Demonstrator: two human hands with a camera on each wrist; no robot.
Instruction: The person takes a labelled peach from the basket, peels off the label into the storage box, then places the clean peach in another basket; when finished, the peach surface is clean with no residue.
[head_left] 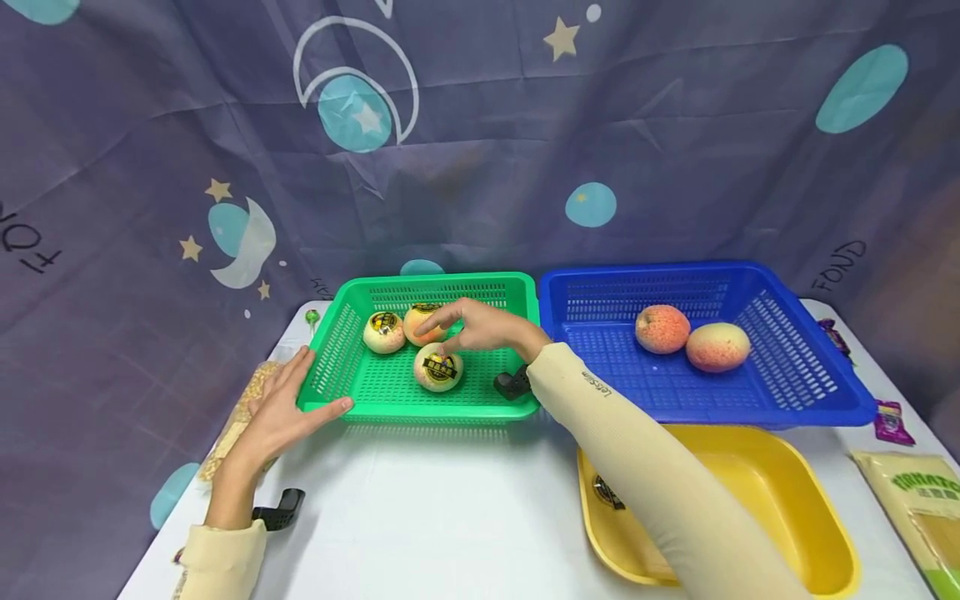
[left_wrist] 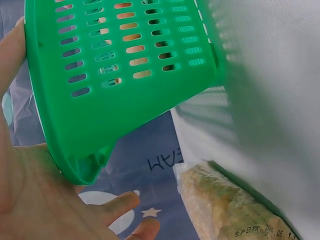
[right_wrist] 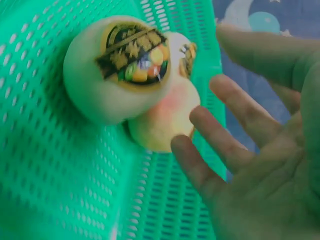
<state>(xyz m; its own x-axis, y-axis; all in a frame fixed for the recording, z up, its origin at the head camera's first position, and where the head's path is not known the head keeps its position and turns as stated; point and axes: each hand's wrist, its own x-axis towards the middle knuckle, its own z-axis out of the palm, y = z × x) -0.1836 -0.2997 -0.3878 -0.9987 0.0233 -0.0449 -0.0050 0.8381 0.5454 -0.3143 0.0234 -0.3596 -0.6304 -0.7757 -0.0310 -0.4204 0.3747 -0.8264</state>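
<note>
A green basket (head_left: pixel 420 408) holds three peaches. The nearest peach (head_left: pixel 438 367) bears a black and gold label; behind it are a second peach (head_left: pixel 424 323), partly covered by fingers, and a third labelled peach (head_left: pixel 384 332) on the left. Over them, inside the basket, is my right hand (head_left: pixel 480 325), its fingers spread and nothing gripped. The right wrist view has its fingertips beside the peaches (right_wrist: pixel 117 70). My left hand (head_left: pixel 288 408) rests at the basket's left front corner, thumb by the front rim. In the left wrist view its fingers extend loosely around the rim.
A blue basket (head_left: pixel 558 350) with two reddish peaches (head_left: pixel 717 347) adjoins on the right. In front stands a yellow tub (head_left: pixel 817 517), partly behind my right sleeve, with a labelled item inside. Packets (head_left: pixel 918 508) and wrapped candy (head_left: pixel 892 423) lie right; a bag (head_left: pixel 240 417) lies left.
</note>
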